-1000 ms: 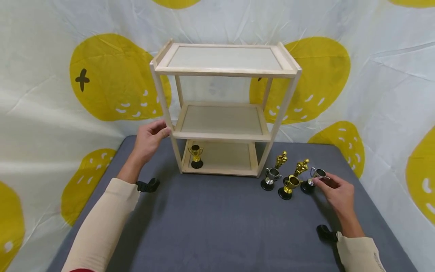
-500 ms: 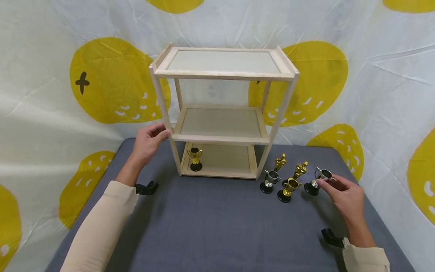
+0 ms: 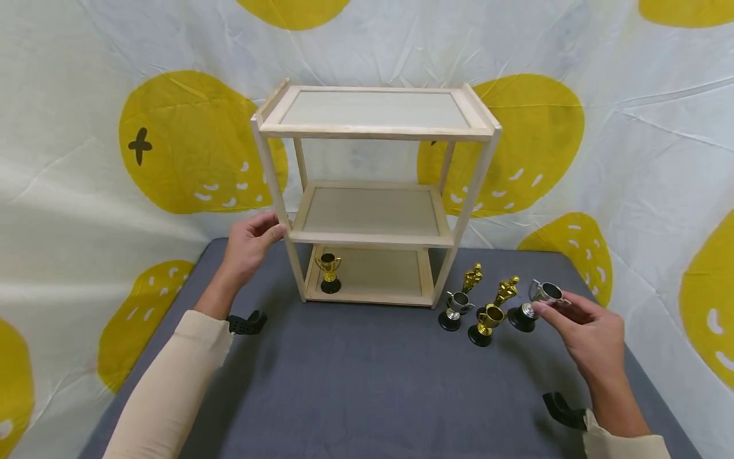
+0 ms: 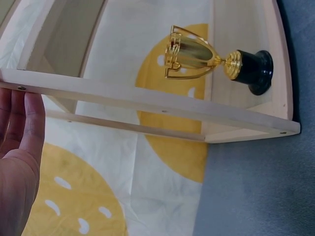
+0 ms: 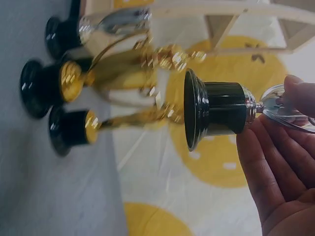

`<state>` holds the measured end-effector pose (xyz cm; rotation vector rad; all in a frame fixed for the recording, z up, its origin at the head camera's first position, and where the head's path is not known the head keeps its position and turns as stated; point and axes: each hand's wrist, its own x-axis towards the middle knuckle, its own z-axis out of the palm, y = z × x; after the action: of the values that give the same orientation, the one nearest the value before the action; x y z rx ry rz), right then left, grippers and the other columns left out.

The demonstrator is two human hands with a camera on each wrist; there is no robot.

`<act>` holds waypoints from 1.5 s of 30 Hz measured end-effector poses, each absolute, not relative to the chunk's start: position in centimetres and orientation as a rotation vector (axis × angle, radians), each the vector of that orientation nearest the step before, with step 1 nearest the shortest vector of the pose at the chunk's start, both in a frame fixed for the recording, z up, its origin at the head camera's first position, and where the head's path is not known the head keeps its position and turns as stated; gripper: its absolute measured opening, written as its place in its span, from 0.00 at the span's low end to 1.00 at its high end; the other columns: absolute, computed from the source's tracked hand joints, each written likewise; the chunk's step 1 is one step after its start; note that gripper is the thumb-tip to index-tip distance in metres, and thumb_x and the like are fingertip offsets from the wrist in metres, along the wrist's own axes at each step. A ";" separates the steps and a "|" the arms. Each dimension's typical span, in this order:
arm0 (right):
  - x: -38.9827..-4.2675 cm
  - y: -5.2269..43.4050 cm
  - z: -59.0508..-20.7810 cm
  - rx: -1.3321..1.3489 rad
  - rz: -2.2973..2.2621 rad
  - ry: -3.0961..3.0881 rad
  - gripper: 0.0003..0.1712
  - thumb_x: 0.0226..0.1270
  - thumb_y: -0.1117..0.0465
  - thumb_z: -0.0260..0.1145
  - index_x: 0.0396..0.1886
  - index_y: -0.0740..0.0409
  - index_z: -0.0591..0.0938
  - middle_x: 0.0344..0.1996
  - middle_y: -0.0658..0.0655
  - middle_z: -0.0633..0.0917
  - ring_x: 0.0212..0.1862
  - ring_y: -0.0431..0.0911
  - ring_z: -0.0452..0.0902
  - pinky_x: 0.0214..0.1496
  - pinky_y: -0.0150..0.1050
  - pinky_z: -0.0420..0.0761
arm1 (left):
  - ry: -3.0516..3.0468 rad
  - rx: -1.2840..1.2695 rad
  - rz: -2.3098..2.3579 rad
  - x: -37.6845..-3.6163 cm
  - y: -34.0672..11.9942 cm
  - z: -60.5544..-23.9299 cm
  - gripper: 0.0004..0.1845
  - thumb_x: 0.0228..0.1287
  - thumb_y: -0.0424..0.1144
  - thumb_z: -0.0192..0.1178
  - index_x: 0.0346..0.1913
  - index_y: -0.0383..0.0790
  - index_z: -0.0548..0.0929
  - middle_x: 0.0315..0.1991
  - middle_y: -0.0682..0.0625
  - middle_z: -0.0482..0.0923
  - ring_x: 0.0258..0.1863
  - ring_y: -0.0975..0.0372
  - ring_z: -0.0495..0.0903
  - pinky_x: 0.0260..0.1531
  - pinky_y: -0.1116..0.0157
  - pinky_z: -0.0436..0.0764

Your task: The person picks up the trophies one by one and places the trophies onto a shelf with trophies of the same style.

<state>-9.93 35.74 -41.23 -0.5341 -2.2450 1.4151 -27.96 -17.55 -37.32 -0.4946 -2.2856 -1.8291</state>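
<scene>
My right hand pinches a silver trophy cup with a black base. In the right wrist view the cup's base hangs clear of the table, thumb and fingers at the silver bowl. My left hand touches the left front post of a wooden three-tier shelf from outside, its fingertips against the post. On the bottom tier, at left, stands a gold trophy cup. Right of the shelf stand a silver trophy cup, a gold trophy cup and two gold figure trophies.
A grey cloth covers the table. Behind and beside it hangs a white curtain with yellow shapes. Black wrist cameras are worn on both arms.
The right hand has lifted the silver trophy cup off the table and drawn it slightly right, away from the other trophies. The left hand stays at the shelf post. The head view has shifted slightly.
</scene>
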 end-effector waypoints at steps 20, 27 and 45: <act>-10.4 32.5 -38.9 -0.335 1.386 -2.408 0.34 0.62 0.58 0.80 0.66 0.65 0.81 0.30 0.24 0.87 0.36 0.23 0.85 0.38 0.20 0.80 | -2.320 -0.446 -1.838 -28.1 -17.6 -37.2 0.22 0.75 0.37 0.63 0.65 0.26 0.80 0.41 0.68 0.83 0.44 0.72 0.81 0.49 0.76 0.84; -11.1 31.5 -38.4 -0.249 1.376 -2.411 0.30 0.61 0.62 0.80 0.62 0.65 0.84 0.30 0.24 0.87 0.36 0.24 0.85 0.37 0.21 0.81 | -2.343 -0.412 -1.837 -27.8 -17.8 -37.5 0.22 0.75 0.36 0.63 0.65 0.26 0.80 0.40 0.70 0.82 0.43 0.73 0.81 0.47 0.79 0.82; -12.8 28.8 -35.9 0.045 1.429 -2.327 0.18 0.58 0.70 0.80 0.49 0.66 0.89 0.29 0.30 0.90 0.32 0.30 0.89 0.38 0.24 0.85 | -2.284 -0.430 -1.879 -28.2 -17.5 -37.4 0.27 0.72 0.42 0.65 0.64 0.25 0.80 0.39 0.65 0.84 0.42 0.72 0.81 0.46 0.79 0.82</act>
<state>-12.78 28.76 -35.92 0.0453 -2.3272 1.4294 -28.19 -17.51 -37.41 -0.4297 -2.2843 -1.8787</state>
